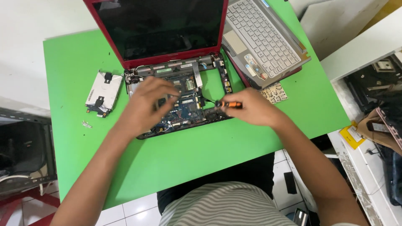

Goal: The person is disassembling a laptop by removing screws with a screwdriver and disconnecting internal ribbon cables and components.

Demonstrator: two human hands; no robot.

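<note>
A green table (201,155) carries an opened red laptop (167,42), hard drive (103,92) and keyboard panel (261,37).

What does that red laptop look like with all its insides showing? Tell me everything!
The red laptop lies open on the green table. Its dark screen, framed in red, leans back and is off. The keyboard cover is gone, so a blue circuit board, silver metal parts and thin cables show in the black base. The left hand rests on the board; the right hand holds an orange-and-black screwdriver at its right edge.
</note>
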